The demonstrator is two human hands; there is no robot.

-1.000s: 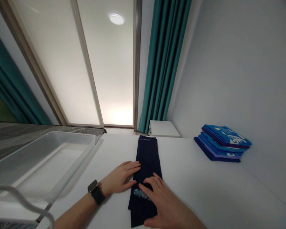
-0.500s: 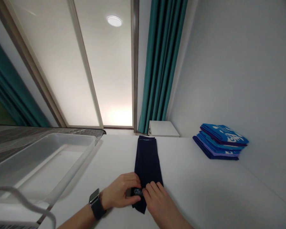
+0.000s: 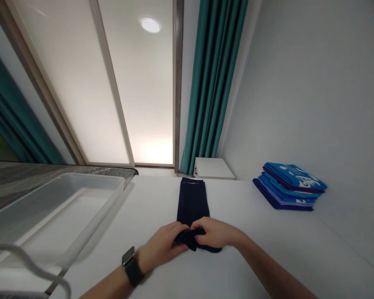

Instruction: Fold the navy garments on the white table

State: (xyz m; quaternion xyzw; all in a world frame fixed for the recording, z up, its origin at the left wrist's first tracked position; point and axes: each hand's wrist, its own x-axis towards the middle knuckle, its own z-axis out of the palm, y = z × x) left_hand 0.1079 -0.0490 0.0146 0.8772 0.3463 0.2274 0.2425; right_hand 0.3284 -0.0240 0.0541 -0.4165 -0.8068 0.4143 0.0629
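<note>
A dark navy cloth, folded into a long narrow strip, lies on the white table and runs away from me. Its near end is turned up and over. My left hand, with a black watch on the wrist, grips that near end from the left. My right hand grips the same end from the right, fingers curled round the fold. Both hands touch each other over the cloth.
A clear plastic bin stands at the left of the table. A stack of folded blue and purple cloths sits at the far right by the wall. A small white box and teal curtains are behind the table.
My hands went from lying flat on the cloth to gripping its near end. That end has been lifted and moved away from me, so the visible strip is shorter.
</note>
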